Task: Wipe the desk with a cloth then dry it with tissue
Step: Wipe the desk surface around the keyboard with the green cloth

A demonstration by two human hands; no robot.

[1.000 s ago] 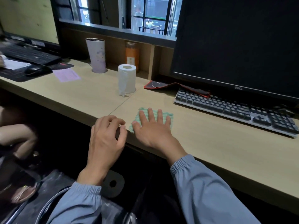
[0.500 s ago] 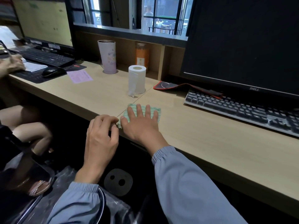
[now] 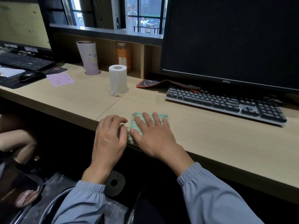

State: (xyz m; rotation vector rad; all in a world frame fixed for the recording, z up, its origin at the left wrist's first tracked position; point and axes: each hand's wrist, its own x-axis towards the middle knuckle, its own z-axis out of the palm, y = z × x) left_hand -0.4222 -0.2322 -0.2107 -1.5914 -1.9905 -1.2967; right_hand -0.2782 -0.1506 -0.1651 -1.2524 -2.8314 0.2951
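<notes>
Dark monitor [image 3: 229, 39], keyboard [image 3: 224, 103] beneath — tumbler [image 3: 88, 57], pink note [image 3: 60, 79], mouse [image 3: 30, 75]

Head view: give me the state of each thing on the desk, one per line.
Cloth: flat at desk edge, under right hand.
Left hand: curled, empty, beside cloth.
Tissue roll: upright, loose end hanging.
Tumbler: upright.
Monitor: dark.

Desk [image 3: 210, 139]: pale matt wood laminate. Cloth [image 3: 163, 118]: nubby green-white fabric. Tissue roll [image 3: 119, 80]: soft white paper. Keyboard [image 3: 226, 103]: dark plastic.

Right hand [image 3: 155, 136] slid cloth [image 3: 163, 118] rightward from desk seam.
</notes>
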